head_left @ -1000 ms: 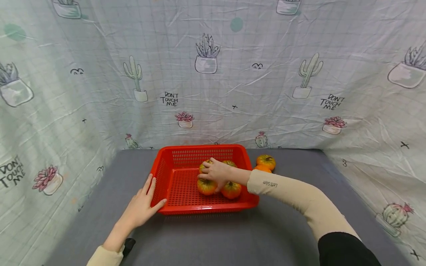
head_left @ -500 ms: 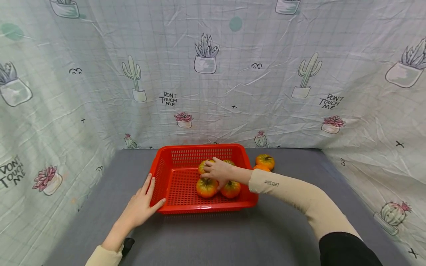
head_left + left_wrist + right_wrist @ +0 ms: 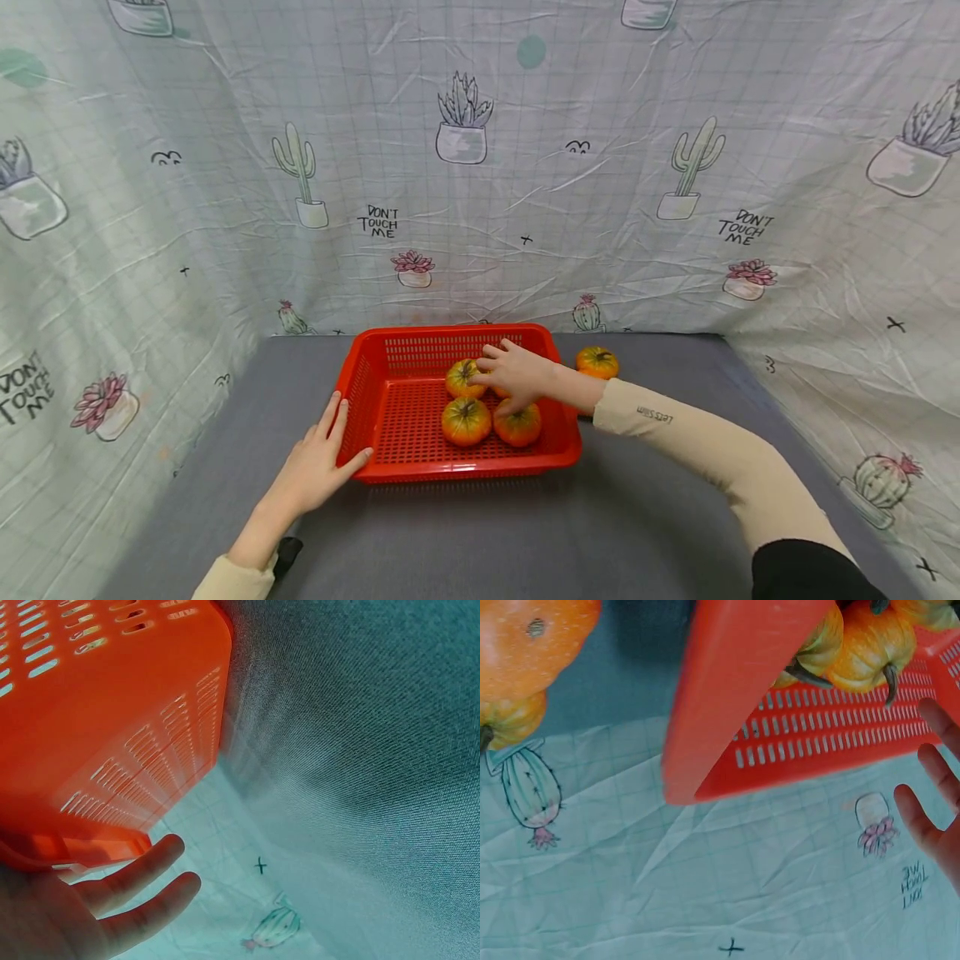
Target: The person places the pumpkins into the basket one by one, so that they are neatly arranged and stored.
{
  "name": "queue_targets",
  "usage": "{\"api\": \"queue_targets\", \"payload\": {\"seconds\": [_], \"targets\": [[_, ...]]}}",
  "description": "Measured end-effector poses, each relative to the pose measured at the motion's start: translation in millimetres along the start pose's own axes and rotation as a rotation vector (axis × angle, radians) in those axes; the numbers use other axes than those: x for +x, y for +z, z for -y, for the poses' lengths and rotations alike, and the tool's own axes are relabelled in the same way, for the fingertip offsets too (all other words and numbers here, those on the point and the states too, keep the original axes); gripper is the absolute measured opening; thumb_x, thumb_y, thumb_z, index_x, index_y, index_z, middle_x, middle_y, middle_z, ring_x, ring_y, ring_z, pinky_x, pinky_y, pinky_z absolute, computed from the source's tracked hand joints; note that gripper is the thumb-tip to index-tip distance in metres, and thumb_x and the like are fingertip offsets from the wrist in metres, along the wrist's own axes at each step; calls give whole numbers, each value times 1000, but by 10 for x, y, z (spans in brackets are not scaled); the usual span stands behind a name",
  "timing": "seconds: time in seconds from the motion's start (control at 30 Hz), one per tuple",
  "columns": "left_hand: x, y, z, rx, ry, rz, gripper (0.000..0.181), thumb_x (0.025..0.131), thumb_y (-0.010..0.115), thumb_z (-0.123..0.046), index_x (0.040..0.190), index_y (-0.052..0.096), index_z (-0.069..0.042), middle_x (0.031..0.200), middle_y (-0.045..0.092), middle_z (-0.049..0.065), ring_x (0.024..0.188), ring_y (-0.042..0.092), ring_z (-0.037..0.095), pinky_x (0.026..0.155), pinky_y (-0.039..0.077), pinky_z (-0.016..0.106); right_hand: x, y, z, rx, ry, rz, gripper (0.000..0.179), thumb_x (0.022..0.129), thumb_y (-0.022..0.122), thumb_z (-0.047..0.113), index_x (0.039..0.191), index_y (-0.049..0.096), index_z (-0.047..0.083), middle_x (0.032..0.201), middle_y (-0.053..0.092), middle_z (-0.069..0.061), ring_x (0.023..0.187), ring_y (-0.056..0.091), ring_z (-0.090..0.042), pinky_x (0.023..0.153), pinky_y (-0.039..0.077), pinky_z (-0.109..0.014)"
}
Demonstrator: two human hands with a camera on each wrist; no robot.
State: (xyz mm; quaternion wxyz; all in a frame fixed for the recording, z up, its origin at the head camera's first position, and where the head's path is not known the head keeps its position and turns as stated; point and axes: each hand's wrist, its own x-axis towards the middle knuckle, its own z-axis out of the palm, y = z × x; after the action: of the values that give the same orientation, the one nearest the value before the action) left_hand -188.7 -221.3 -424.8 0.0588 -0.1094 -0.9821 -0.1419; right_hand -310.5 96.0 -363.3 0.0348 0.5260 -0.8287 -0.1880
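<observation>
Right hand (image 3: 525, 377), fingers spread wide, pumpkins (image 3: 467, 422) beneath them in a red basket (image 3: 420, 473); left hand (image 3: 317, 467), fingers spread, touching the basket.

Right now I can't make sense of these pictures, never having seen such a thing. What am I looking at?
There is no machine here, just a person working bare-handed. The wide picture comes from a camera worn on the head, looking forward and down; the other two come from cameras on the wrists. On a grey table stands a red basket holding small pumpkins. The left hand rests at its left edge. The right hand is over the pumpkins, fingers spread, apparently gripping nothing. Two other pumpkins lie outside the basket.
</observation>
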Motion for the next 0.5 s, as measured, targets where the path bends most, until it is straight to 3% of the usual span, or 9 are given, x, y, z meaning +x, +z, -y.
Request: {"api": "queue_targets", "payload": {"seconds": [0.37, 0.5], "targets": [[-16, 40, -3, -7, 0, -9, 84, 83, 49, -53, 140, 22, 3, 149, 11, 17, 110, 44, 49, 85, 36, 62, -412, -6, -3, 79, 8, -238, 46, 80, 60, 43, 119, 56, 19, 105, 58, 0, 95, 42, -19, 71, 33, -33], [-26, 46, -6, -12, -1, -13, 84, 83, 48, -54, 140, 22, 3, 149, 11, 18, 111, 44, 50, 86, 35, 62, -582, 69, -16, 134, 67, -308, 43, 79, 63, 38, 116, 58, 17, 101, 59, 0, 92, 42, -18, 74, 34, -34]]}}
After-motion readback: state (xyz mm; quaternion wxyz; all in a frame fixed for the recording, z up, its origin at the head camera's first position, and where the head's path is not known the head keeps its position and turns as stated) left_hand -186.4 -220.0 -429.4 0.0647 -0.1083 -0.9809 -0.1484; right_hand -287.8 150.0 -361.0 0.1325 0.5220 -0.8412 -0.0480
